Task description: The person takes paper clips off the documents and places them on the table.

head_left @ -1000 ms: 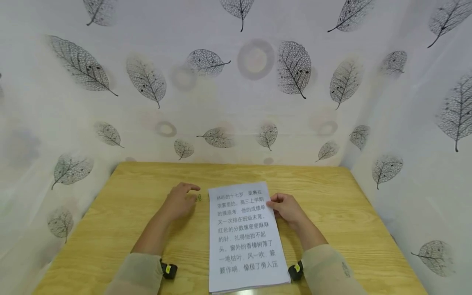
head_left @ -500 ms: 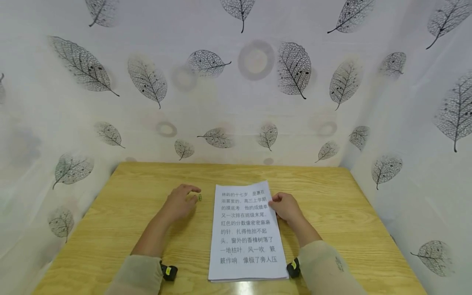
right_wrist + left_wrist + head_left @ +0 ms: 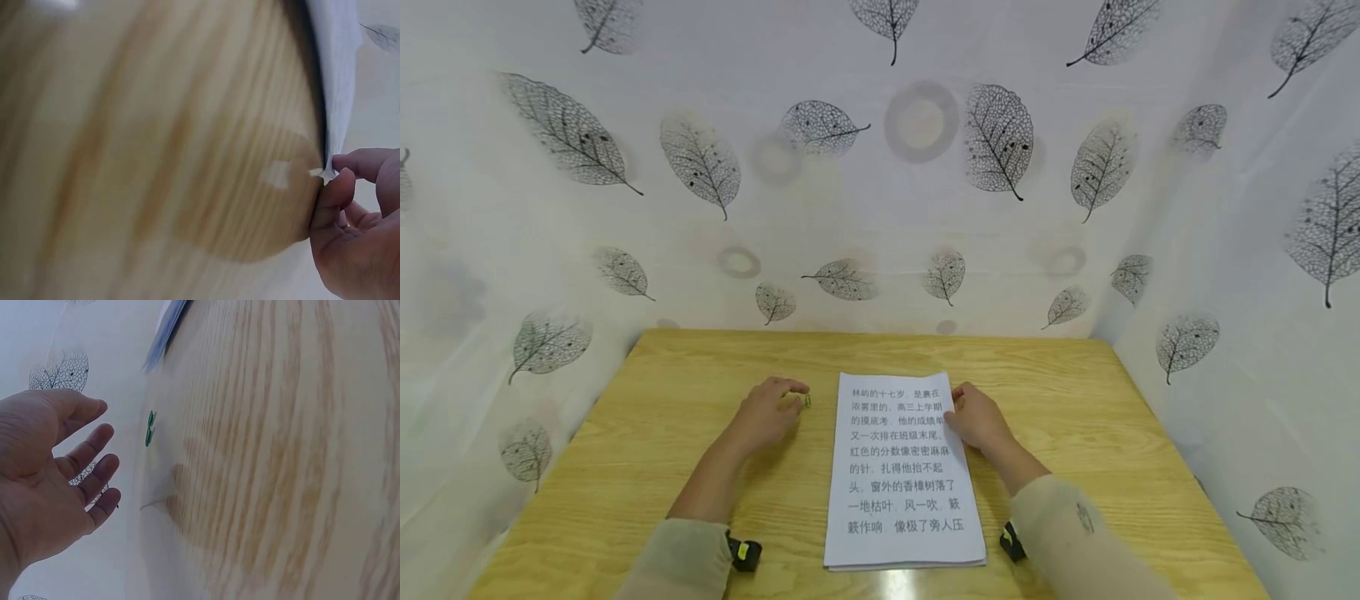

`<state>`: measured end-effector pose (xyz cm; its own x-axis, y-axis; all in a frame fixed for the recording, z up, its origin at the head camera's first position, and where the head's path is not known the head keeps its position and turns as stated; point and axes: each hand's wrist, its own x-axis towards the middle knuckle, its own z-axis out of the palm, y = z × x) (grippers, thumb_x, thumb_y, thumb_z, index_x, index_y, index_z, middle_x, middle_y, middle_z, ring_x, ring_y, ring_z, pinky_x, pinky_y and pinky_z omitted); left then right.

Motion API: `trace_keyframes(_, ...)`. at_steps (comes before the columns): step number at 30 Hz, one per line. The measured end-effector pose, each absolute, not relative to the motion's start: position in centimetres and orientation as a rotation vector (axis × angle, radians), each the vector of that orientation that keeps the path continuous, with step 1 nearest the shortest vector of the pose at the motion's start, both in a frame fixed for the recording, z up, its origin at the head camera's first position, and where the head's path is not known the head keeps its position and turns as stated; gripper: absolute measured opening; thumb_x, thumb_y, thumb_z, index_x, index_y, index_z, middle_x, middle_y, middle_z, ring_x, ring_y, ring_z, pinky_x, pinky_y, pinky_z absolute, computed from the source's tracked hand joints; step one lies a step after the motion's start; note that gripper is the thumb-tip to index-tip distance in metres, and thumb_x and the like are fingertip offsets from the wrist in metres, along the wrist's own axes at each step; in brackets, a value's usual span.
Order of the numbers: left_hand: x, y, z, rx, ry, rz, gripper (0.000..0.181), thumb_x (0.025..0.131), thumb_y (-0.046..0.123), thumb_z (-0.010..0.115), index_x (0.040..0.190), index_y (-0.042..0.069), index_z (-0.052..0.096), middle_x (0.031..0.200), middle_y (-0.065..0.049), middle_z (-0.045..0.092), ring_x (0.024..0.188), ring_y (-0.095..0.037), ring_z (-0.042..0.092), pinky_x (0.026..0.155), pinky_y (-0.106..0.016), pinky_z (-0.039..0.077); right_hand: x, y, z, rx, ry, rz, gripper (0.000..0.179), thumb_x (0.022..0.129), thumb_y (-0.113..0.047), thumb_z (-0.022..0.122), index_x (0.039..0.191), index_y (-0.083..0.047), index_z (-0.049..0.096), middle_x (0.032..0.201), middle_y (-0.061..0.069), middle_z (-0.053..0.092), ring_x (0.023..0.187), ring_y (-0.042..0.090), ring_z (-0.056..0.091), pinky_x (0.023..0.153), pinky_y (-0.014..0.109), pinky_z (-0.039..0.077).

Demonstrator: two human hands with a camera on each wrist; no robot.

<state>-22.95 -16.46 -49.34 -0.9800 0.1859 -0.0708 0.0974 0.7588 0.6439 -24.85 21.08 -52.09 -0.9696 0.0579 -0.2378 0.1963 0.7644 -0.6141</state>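
A stack of white paper (image 3: pixel 895 475) printed with large dark Chinese characters lies near the middle of the table. My right hand (image 3: pixel 979 418) is at its right edge, close to the far corner. Thumb and a finger pinch that paper edge in the right wrist view, where the hand (image 3: pixel 359 219) comes in from the right. To the left of the stack, my left hand (image 3: pixel 767 414) holds nothing, its fingers spread and relaxed. Just past those fingertips lies a small green paper clip (image 3: pixel 808 401), which the left wrist view shows apart from the hand (image 3: pixel 59 469).
The wooden table (image 3: pixel 685 400) has a light, glossy grain. A pale curtain (image 3: pixel 880 208) with a leaf pattern stands along the back and both sides. Small black cameras (image 3: pixel 745 552) sit at the wrists.
The paper stack has slid away from me and slightly right, then straightened. My right hand has shifted a little along its edge. The left hand and paper clip have stayed nearly still.
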Motion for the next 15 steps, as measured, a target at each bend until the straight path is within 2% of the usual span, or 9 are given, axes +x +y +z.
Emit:
trace_keyframes(3, -22.9, -16.5, -49.5, 0.226, 2.816, 1.014, 0.034, 0.112, 0.024, 0.057, 0.142, 0.013, 0.068, 0.159, -0.023, 0.054, 0.15, -0.052, 0.045, 0.123, -0.076, 0.036, -24.8, 20.9, -52.0, 0.198, 2.743, -0.961, 0.052, 0.101, -0.02, 0.074, 0.146, -0.007, 0.052, 0.08, 0.008, 0.064, 0.064, 0.019, 0.06, 0.054, 0.027, 0.047)
trace_keyframes(6, -22.8, -16.5, -49.7, 0.224, 2.81, 1.013, 0.034, 0.111, 0.023, 0.057, 0.142, 0.013, 0.067, 0.159, -0.023, 0.054, 0.15, -0.051, 0.045, 0.123, -0.075, 0.036, -24.6, 20.8, -51.9, 0.212, 2.732, -0.959, 0.056, 0.101, -0.02, 0.074, 0.149, -0.007, 0.049, 0.074, 0.007, 0.062, 0.06, 0.018, 0.059, 0.052, 0.026, 0.048)
trace_keyframes(15, -22.8, -16.4, -49.7, 0.222, 2.803, 1.008, 0.034, 0.111, 0.023, 0.058, 0.142, 0.013, 0.067, 0.16, -0.023, 0.053, 0.151, -0.052, 0.044, 0.124, -0.074, 0.037, -24.3, 20.7, -51.0, 0.209, 2.683, -1.008, 0.063, 0.109, -0.028, 0.06, 0.159, -0.002, 0.033, 0.083, 0.012, 0.065, 0.06, 0.019, 0.058, 0.053, 0.026, 0.048)
